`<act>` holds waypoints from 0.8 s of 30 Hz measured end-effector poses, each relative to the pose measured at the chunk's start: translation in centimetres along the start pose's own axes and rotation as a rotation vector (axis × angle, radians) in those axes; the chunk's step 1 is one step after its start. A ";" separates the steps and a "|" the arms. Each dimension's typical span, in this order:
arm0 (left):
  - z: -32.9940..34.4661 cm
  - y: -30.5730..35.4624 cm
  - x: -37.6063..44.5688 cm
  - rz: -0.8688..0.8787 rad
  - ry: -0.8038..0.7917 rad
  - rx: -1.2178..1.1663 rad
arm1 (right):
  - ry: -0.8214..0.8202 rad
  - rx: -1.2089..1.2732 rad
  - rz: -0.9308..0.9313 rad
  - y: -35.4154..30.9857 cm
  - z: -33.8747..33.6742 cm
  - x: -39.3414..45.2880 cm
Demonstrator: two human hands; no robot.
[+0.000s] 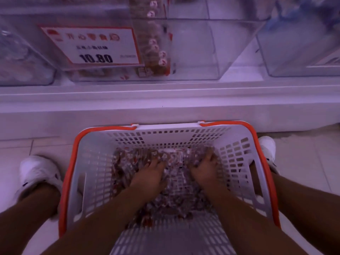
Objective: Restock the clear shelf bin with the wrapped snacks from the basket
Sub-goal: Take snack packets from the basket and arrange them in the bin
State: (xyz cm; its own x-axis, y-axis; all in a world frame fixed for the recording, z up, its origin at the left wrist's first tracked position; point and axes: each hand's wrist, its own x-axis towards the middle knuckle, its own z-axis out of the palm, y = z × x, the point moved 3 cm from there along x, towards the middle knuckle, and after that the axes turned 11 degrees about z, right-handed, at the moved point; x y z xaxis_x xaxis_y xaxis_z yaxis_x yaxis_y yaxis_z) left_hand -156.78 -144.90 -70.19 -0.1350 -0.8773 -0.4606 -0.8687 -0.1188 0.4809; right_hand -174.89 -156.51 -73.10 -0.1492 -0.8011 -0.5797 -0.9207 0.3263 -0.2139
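A white basket [239, 150] with orange rim and handles stands on the floor between my feet. A heap of small wrapped snacks [176, 192] in red, white and brown wrappers covers its bottom. Both my hands are sunk into the heap: my left hand [149, 175] and my right hand [204, 170] have their fingers curled into the snacks, fingertips hidden among the wrappers. Above, on the shelf, sits the clear bin [193, 52], with a column of the same snacks against its inner left side and a few on its floor.
A price card [92, 46] reading 10.80 hangs on the bin's front left. Other clear bins [294, 52] stand at either side. The white shelf ledge [165, 100] runs across just beyond the basket. My white shoes [38, 173] flank the basket on the tiled floor.
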 end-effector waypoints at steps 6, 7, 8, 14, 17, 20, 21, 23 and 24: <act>1.2 -0.2 5.5 -0.212 0.004 -0.252 | 0.137 0.129 0.136 -1.1 2.2 1.0; 1.4 -0.1 6.3 -0.238 -0.003 -0.250 | 0.147 0.152 0.126 -0.8 2.3 1.1; 1.6 0.1 7.0 -0.256 0.013 -0.263 | 0.148 0.169 0.111 -0.6 2.2 1.2; 2.8 3.4 8.3 -0.388 0.126 -0.337 | 0.084 0.347 0.011 -0.1 2.2 0.4; 3.5 4.4 7.8 -0.323 0.081 -0.083 | 0.029 0.336 -0.046 0.3 3.2 -0.9; 3.5 3.8 7.5 -0.220 0.031 0.184 | -0.004 0.348 -0.014 0.0 3.3 -0.7; 3.4 3.2 7.4 -0.194 0.026 0.216 | -0.019 0.343 0.015 -0.2 3.3 -0.5; 3.1 1.9 7.3 -0.171 0.080 0.125 | -0.043 0.331 0.027 -0.8 3.2 -0.1; 2.8 1.3 7.2 -0.168 0.141 0.011 | -0.062 0.326 0.014 -1.2 3.4 0.0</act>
State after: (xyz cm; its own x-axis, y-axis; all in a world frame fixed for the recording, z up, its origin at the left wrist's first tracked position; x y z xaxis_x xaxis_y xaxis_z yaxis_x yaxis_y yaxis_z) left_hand -160.24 -150.12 -74.95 0.0791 -0.9023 -0.4239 -0.8787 -0.2639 0.3978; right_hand -172.56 -155.18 -75.46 -0.1300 -0.7666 -0.6288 -0.7533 0.4887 -0.4401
